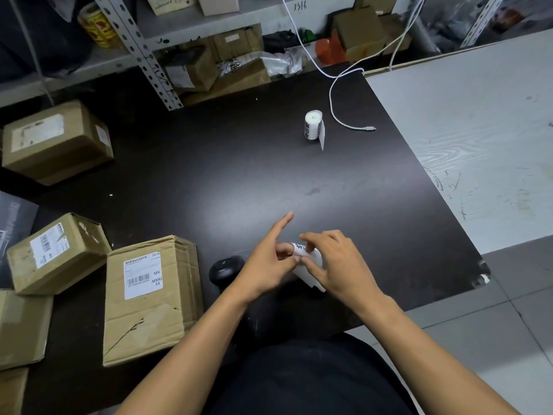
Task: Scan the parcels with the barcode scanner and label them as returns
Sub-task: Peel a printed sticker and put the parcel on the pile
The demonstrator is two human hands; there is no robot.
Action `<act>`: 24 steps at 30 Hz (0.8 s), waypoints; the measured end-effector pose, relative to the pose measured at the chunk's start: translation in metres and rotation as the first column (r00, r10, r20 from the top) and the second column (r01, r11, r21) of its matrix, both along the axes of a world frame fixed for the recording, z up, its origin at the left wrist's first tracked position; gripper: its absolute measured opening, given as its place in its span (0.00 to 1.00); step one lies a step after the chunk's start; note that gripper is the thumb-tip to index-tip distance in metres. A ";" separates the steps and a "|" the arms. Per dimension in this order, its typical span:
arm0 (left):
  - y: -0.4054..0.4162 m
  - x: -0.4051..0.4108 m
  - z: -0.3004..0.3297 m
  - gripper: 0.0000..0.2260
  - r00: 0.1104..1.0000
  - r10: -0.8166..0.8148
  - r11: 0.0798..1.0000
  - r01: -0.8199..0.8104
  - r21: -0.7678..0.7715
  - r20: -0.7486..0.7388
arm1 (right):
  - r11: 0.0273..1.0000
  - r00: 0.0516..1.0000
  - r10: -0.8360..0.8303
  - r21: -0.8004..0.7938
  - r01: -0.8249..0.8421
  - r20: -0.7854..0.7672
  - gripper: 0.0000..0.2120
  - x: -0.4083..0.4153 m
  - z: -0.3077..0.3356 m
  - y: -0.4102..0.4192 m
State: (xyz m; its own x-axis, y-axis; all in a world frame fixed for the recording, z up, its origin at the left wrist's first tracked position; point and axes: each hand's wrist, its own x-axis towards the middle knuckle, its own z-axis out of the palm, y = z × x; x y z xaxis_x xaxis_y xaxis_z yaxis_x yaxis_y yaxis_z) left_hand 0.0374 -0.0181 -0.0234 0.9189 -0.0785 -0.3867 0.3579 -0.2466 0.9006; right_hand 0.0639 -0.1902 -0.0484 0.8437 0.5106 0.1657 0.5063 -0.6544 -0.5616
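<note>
Cardboard parcels lie at nine o'clock on the black table; the barcode scanner sits just left of the hands. Left hand and right hand both pinch a white label strip at six o'clock. A label roll stands at twelve.

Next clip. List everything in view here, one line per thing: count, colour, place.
parcels: at least five, brown cardboard, left side of table
table: one, black, centre
label roll: one, white, upright, far table
cable: one, white, beside roll
barcode scanner: one, black, partly behind left wrist
label strip: one, white, pinched by both hands
shelf boxes: several, brown, behind table
left hand: pinching strip
right hand: pinching strip
</note>
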 end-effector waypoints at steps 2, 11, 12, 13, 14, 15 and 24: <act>0.000 0.001 0.002 0.37 0.998 -0.066 0.996 0.065 0.060 0.017 | 0.998 0.998 0.062 -0.026 -0.062 -0.031 0.18 0.004 0.003 -0.003; -0.002 0.004 0.007 0.39 0.971 -0.237 0.956 0.227 0.184 0.037 | 0.973 0.967 0.174 -0.116 -0.198 -0.188 0.22 0.022 0.017 -0.013; -0.002 0.004 0.007 0.39 0.980 -0.195 0.972 0.188 0.141 0.036 | 0.975 0.969 0.177 -0.105 -0.197 -0.172 0.21 0.023 0.017 -0.014; -0.003 0.005 0.007 0.39 0.988 -0.147 0.985 0.143 0.101 0.036 | 0.976 0.972 0.175 -0.100 -0.191 -0.155 0.20 0.024 0.017 -0.015; -0.003 0.005 0.006 0.38 0.994 -0.105 0.991 0.102 0.083 0.038 | 0.978 0.976 0.172 -0.095 -0.186 -0.137 0.20 0.024 0.018 -0.015; -0.003 0.006 0.006 0.38 0.996 -0.079 0.994 0.075 0.084 0.041 | 0.979 0.977 0.169 -0.092 -0.181 -0.126 0.19 0.023 0.018 -0.014; -0.001 0.011 0.006 0.38 0.985 -0.147 0.976 0.130 0.175 0.091 | 0.987 0.972 0.156 -0.017 -0.162 -0.177 0.17 0.022 0.020 -0.016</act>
State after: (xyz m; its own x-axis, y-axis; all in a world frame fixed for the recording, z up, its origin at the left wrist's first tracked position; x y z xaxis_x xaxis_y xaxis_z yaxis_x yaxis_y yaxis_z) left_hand 0.0483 -0.0195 -0.0177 0.9391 -0.1497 -0.3094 0.2175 -0.4382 0.8722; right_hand 0.0860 -0.2064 -0.0280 0.7658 0.6431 0.0050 0.5012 -0.5920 -0.6311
